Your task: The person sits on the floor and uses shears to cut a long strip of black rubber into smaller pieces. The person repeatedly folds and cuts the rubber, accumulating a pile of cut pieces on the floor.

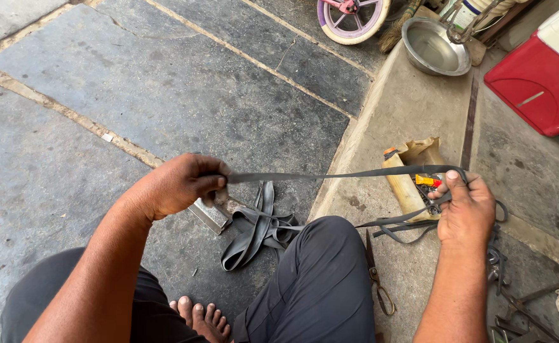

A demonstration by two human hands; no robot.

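**Two hands pull a rubber strip tight**

A big grey stone floor (165, 89) fills the left and top of the frame. A raised grey concrete step (419, 133) runs down the right side. A red plastic box with a white lid (540, 76) sits in the upper right corner. Just left of it is a round shiny metal bowl (433, 47). A small wheel with a white tyre and purple spokes (352, 18) peeks in at the top.

The person sits low, with dark trousers (321, 279) and a bare foot (203, 317) at the bottom.

The left hand (178, 184) is in the middle left. Its fingers are pinched tight on one end of a long thin black rubber strip (330, 176). The strip runs flat across the middle of the frame to the right hand (467, 206). That hand's fingers are curled around the other end, and the thumb presses on top. More loops of the strip hang under this hand.

A floppy pile of black rubber tube (257, 228) lies on the floor between the hands. A torn brown cardboard box (413, 171) with small things inside rests on the step by the right hand. A pair of rusty metal scissors (376, 273) lies beside the knee.
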